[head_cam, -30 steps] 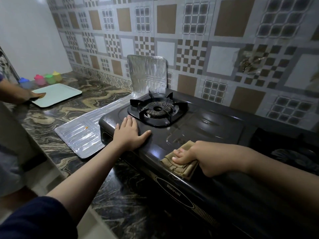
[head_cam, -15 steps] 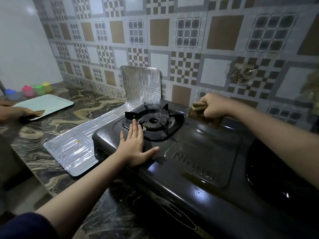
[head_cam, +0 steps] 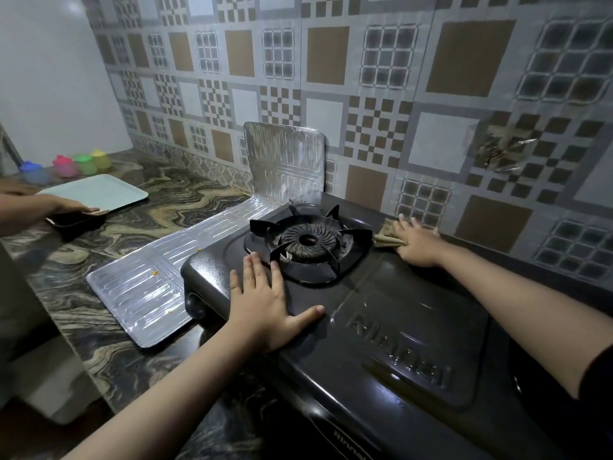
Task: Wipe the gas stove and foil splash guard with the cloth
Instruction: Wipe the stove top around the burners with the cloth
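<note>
A black gas stove (head_cam: pixel 408 330) sits on the marble counter, its left burner grate (head_cam: pixel 310 242) bare. My left hand (head_cam: pixel 265 300) lies flat, fingers spread, on the stove's front-left corner beside the burner. My right hand (head_cam: pixel 416 242) presses a folded tan cloth (head_cam: pixel 386 234) onto the stove's back edge, just right of the burner and close to the tiled wall. The foil splash guard (head_cam: pixel 285 161) stands upright behind the burner, and its other panel lies flat on the counter left of the stove, with small orange specks on it.
Another person's hand (head_cam: pixel 71 207) rests at the left by a pale green tray (head_cam: pixel 99 192). Small coloured containers (head_cam: pixel 79 164) stand in the far corner. The patterned tile wall runs right behind the stove. The counter edge drops off at front left.
My right hand carried the cloth from the stove's front edge to the back edge behind the burner, then pressed it flat there. My left hand stayed planted on the stove.
</note>
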### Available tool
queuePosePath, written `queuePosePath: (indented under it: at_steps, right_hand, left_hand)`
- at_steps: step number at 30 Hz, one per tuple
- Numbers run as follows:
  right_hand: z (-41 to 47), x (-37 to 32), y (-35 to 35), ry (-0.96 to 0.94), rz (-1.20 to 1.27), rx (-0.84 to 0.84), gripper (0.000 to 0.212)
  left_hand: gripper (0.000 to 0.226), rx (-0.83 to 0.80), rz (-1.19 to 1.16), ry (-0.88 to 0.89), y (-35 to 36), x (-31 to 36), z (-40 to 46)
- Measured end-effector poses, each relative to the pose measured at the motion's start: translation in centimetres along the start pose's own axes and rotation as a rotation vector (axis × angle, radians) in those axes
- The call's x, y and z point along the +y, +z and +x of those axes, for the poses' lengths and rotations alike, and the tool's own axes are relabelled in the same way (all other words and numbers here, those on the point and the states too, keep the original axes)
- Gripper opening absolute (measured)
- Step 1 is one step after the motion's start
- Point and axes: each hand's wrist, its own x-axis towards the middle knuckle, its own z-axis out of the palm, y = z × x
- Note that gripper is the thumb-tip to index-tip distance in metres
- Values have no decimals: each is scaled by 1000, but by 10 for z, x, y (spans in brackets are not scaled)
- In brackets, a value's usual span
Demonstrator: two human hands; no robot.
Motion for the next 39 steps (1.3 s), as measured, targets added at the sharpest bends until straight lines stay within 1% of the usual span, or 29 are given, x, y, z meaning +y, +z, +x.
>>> queuePosePath:
  at_steps: [6, 11, 18, 23, 34, 39]
  right_hand:
    - [6, 0, 5, -5, 85, 13, 60]
    - [-7, -8, 14, -38, 139, 25, 58]
    - [-36, -29, 26, -58, 127, 47, 60]
    - [-60, -49, 34, -43, 144, 54, 60]
    - [-130, -105, 51, -85, 194, 46, 61]
    - [-157, -120, 51, -81, 270, 37, 67]
  left_hand:
    - [145, -20, -7, -6, 0, -2, -2]
    - [142, -27, -8, -10, -1, -1, -2]
    - [137, -22, -22, -8, 1, -1, 0]
    - [126, -14, -35, 10, 2, -2, 2]
    - [126, 8, -97, 33, 1, -4, 2]
    - [125, 3, -98, 42, 1, -4, 2]
